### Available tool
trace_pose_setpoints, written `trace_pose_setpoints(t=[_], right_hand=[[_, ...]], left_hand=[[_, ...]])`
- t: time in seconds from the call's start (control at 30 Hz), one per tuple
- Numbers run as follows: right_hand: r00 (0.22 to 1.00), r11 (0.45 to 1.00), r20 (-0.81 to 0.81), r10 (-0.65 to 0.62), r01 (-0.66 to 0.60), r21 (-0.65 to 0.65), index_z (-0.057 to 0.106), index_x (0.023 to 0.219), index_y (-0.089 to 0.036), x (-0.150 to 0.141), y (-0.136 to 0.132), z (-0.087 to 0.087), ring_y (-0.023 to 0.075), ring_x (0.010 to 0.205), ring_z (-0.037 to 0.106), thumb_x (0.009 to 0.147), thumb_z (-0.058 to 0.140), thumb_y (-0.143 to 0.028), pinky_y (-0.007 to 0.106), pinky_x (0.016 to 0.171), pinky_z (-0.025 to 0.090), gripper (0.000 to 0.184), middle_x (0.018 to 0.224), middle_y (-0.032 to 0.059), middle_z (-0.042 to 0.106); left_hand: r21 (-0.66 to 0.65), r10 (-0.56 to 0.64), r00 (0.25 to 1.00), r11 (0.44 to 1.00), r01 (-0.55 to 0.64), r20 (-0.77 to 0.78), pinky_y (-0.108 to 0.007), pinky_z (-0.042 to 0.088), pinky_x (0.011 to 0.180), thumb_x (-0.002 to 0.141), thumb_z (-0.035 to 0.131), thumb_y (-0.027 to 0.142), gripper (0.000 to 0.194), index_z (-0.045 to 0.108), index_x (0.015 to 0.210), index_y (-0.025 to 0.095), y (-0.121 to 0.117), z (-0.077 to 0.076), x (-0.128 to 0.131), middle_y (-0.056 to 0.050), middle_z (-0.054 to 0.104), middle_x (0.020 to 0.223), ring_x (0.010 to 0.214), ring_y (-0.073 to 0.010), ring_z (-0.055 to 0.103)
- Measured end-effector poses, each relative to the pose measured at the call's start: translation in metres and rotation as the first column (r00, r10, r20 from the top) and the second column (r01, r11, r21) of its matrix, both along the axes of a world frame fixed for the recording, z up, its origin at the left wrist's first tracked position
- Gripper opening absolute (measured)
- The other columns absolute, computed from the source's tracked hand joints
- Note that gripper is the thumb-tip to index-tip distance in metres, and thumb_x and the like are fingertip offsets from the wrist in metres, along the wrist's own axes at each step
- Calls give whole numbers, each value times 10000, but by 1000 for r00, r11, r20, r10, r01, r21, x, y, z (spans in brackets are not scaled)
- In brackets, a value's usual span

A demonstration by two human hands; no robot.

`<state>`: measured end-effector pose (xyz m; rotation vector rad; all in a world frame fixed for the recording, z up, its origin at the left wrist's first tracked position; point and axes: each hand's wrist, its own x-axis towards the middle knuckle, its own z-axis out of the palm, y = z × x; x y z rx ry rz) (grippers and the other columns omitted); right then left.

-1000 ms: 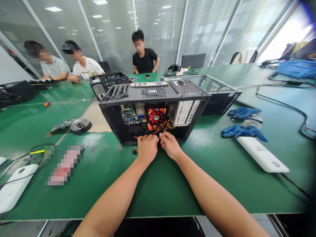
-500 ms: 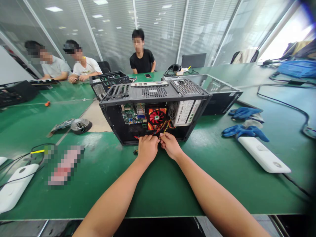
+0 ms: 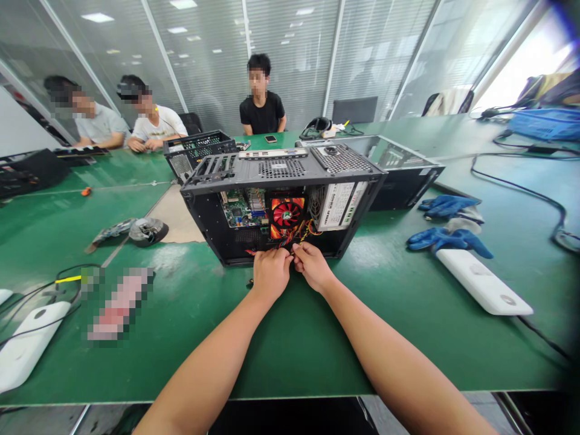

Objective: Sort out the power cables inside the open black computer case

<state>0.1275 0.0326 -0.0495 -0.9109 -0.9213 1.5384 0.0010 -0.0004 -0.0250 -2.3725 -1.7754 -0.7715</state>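
Note:
A black computer case [image 3: 226, 175] stands on the green table before me, its side open towards me. Inside are a green motherboard [image 3: 236, 211], a red cooling fan [image 3: 286, 215] and a white-labelled power supply [image 3: 341, 208]. Thin red, black and yellow cables [image 3: 296, 232] run down from the fan area to my fingers. My left hand [image 3: 272, 272] is closed on these cables at the case's lower edge. Close beside it, my right hand [image 3: 312, 266] pinches the same cables between thumb and fingers. A small black connector [image 3: 250, 283] shows left of my left hand. The fingers hide the gripped part.
Blue gloves [image 3: 448, 238] and a white power strip [image 3: 484, 283] lie to the right; another white strip [image 3: 36, 341] lies left. Behind stand an open case [image 3: 199, 145] and a silver-framed case [image 3: 403, 184]. A cap [image 3: 148, 231] rests left. Three people sit across the table.
Both hands stay at the case's lower edge with almost no movement. The view shifts very slightly. The person in black across the table sits a little further right.

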Motion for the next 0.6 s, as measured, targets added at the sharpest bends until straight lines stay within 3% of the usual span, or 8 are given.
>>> trace_pose_setpoints(t=[0.6], right_hand=[[1000,1000,15,10,-10,1,474,634,-192,-1,0,1,43,386,352,664,763,-530,202,376,253,445,496,-68,461]], left_hand=[[-44,27,997,999,-30,-70,-331,360,726,923,495,272,111,554,857,206,-4,6,3,-39,669,837,835,-209,596]])
